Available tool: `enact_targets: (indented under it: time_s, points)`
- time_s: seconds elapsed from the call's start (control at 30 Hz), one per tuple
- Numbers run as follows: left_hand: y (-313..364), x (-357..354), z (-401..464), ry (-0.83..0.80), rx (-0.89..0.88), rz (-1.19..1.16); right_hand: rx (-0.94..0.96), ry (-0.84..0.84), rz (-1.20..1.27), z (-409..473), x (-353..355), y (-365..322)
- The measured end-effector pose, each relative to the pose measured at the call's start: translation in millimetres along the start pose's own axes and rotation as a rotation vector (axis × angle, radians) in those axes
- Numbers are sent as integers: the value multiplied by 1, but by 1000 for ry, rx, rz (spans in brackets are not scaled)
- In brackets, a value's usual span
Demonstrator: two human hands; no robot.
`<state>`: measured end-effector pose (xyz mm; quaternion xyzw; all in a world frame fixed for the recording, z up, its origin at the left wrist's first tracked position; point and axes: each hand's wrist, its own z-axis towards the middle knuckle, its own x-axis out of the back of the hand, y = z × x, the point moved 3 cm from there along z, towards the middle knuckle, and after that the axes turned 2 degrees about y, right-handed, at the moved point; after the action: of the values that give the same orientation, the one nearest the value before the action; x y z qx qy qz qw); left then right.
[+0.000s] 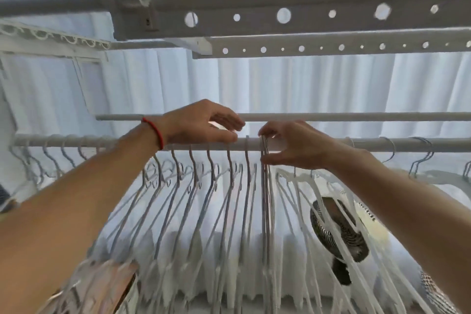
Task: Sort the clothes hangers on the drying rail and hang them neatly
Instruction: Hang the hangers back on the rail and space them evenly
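Both arms reach up to the drying rail (293,145), a pale bar crossing the view from 9 o'clock to 3 o'clock. The left hand (201,122) hovers over the rail just left of centre, its fingers (229,120) lightly bent and stretched toward 3 o'clock, the thumb lying along the rail; it is relaxed and grips nothing. A red string bracelet (155,132) circles that wrist.

The right hand (293,145) sits just to the 3 o'clock side of the left, the two hands near each other but apart. Its forefinger and thumb pinch a small bunch of hanger hooks (265,146) where they loop over the rail, forefinger above and thumb below.

A row of white hangers (193,186) hangs from the rail under the left hand, spaced out and fanning down toward 6 o'clock. More white hangers (300,194) hang under the right wrist, and a few wire hooks (420,153) sit further along toward 3 o'clock.

A second thinner rail (356,117) runs behind the hands. Perforated bars (280,16) cross at 12 o'clock. White pleated curtains (280,84) fill the background, and a dark fan (339,232) shows through the hangers at 4 o'clock.
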<state>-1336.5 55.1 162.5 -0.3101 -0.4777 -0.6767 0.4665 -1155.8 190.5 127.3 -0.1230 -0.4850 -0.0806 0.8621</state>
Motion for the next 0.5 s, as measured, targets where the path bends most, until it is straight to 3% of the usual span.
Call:
enact_targets:
  time_s: [0.13,0.5]
  points:
    - [18,-18,3,32,17,141,15,7,2,-2,3,2]
    - [25,-42,14,14,13,142,-9,40,45,-4,5,-2]
